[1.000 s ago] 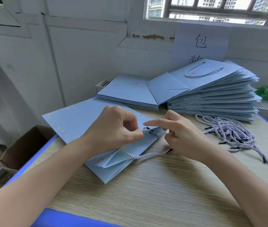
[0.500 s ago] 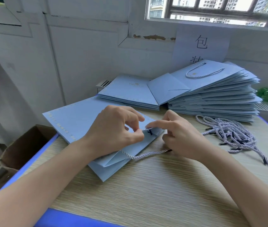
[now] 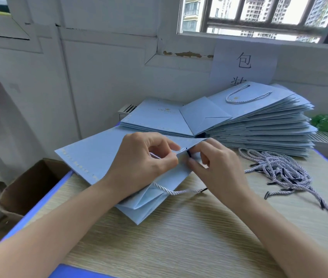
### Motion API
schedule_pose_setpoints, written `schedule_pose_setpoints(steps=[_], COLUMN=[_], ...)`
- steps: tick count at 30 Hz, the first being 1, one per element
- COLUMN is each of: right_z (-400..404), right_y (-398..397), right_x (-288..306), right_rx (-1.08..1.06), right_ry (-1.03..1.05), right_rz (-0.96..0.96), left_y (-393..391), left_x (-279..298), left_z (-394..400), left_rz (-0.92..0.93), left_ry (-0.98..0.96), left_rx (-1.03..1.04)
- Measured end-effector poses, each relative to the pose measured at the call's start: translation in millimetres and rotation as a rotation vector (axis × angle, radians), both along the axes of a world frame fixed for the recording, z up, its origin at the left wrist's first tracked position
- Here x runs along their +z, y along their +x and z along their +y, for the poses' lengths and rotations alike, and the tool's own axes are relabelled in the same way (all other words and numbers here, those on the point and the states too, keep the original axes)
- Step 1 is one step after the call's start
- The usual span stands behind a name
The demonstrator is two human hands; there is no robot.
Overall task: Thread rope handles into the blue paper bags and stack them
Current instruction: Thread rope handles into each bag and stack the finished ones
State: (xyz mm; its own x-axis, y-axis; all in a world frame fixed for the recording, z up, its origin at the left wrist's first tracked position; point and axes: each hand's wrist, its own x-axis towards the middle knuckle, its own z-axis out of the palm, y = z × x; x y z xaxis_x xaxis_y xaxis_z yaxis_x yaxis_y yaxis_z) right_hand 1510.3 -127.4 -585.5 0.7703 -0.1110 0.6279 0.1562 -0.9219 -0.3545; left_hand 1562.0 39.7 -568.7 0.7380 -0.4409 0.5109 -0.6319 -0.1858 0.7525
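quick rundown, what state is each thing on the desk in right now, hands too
left hand: fingers curled, pinching the bag's top edge
right hand: pinching the rope's black tip at the bag's edge
bag being worked: flat on the desk, top flap lifted
rope handle: one end at the hole, the other lying loose
finished stack: folded flat, top bag roped
unthreaded bags: flat, no rope showing
loose ropes: tangled pile
cardboard box: open
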Motion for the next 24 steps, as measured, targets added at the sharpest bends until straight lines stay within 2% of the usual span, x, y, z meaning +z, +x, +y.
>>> schedule_pose_setpoints(steps=[3, 6, 8, 10, 12, 15, 17, 19, 21, 24], right_z=[1, -12, -27, -43, -54, -66, -69, -66, -58, -41], right_y=[0, -9, -13, -10, -6, -4, -6, -9, -10, -14], right_x=[3, 13, 20, 24, 21, 8, 6, 10, 14, 21], right_rx=[-0.026, 0.118, 0.123, 0.011, -0.150, -0.364, -0.409, -0.348, -0.179, 0.125], right_ry=[-0.028, 0.092, 0.195, 0.290, 0.288, 0.103, 0.057, 0.086, 0.154, 0.199], right_rz=[0.103, 0.218, 0.203, 0.130, 0.103, 0.264, 0.339, 0.291, 0.225, 0.338], left_y=[1, 8, 12, 13, 11, 9, 10, 10, 10, 14], left_x=[-2, -4, -4, -6, -7, -6, -3, 0, 1, -1], left_z=[-2, -2, 0, -3, -6, -3, 6, 15, 20, 21], left_rz=[-0.032, -0.116, -0.084, -0.071, -0.065, 0.025, 0.029, 0.041, 0.032, -0.115], left_ry=[0.037, 0.120, 0.150, 0.194, 0.321, 0.456, 0.559, 0.706, 0.801, 0.722], left_rx=[0.010, 0.075, 0.098, 0.114, 0.071, -0.150, -0.263, -0.368, -0.433, -0.344])
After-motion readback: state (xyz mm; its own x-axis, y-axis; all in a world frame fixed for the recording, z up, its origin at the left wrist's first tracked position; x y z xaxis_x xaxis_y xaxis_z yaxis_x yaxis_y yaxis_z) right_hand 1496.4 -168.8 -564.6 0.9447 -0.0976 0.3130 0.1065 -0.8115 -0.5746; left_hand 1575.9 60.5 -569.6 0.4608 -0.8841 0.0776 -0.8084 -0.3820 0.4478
